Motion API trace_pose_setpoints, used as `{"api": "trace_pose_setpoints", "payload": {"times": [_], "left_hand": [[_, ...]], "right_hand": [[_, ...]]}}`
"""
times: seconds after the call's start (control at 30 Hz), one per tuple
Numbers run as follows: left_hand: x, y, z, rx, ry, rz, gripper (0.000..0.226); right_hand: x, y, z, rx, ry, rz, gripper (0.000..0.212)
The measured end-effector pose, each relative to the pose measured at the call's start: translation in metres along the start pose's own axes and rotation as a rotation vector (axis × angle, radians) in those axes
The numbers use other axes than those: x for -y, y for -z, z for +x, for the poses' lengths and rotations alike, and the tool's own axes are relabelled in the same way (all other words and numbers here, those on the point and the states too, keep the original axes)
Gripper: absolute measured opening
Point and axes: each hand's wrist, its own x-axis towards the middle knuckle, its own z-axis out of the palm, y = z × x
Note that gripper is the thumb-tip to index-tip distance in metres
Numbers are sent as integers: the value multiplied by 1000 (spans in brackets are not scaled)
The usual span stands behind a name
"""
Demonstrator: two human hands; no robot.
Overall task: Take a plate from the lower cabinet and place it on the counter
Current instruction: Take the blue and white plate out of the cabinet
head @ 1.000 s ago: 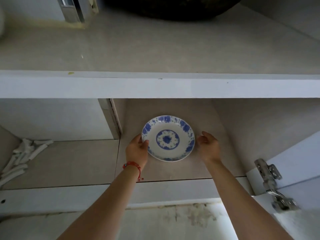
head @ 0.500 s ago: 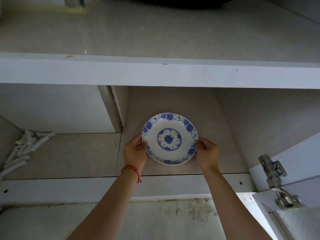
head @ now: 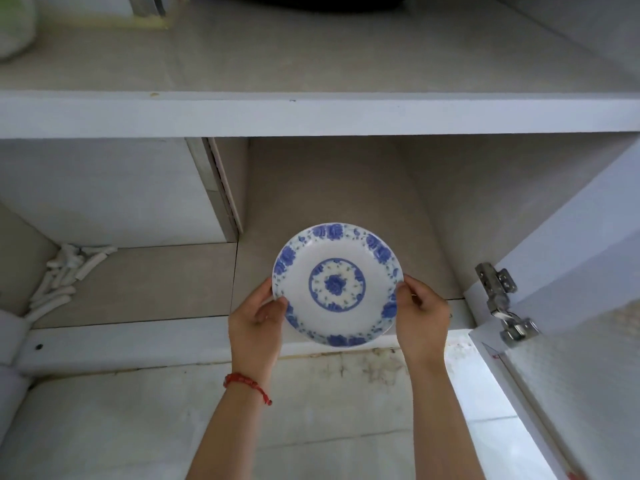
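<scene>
A white plate [head: 337, 284] with a blue flower pattern is held level at the front opening of the lower cabinet [head: 329, 188]. My left hand [head: 256, 322], with a red string on its wrist, grips the plate's left rim. My right hand [head: 420, 318] grips its right rim. The plate is lifted off the cabinet floor, and its near edge reaches past the cabinet's front sill. Above the cabinet runs the pale counter [head: 311, 53], seen from its front edge.
An open cabinet door [head: 571, 271] with a metal hinge [head: 502, 301] stands at the right. Several white sticks [head: 65, 277] lie in the left compartment. A dark round vessel [head: 325, 1] sits at the counter's back, and a pale bag [head: 15, 26] at its left.
My right hand closed on the plate's right rim. Both hands then lifted the plate and drew it toward me, out to the cabinet's front.
</scene>
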Motion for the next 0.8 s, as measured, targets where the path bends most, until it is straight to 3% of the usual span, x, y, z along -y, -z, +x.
{"api": "trace_pose_setpoints", "payload": {"times": [0.4,0.8], "left_hand": [[-50,-4,-67,76,16,62,51],[-166,0,-140,279,120,304,50]], "right_hand": [[28,70,-54,-61,-70,-24,23],[114,152,-118,-134,-258,14,21]]}}
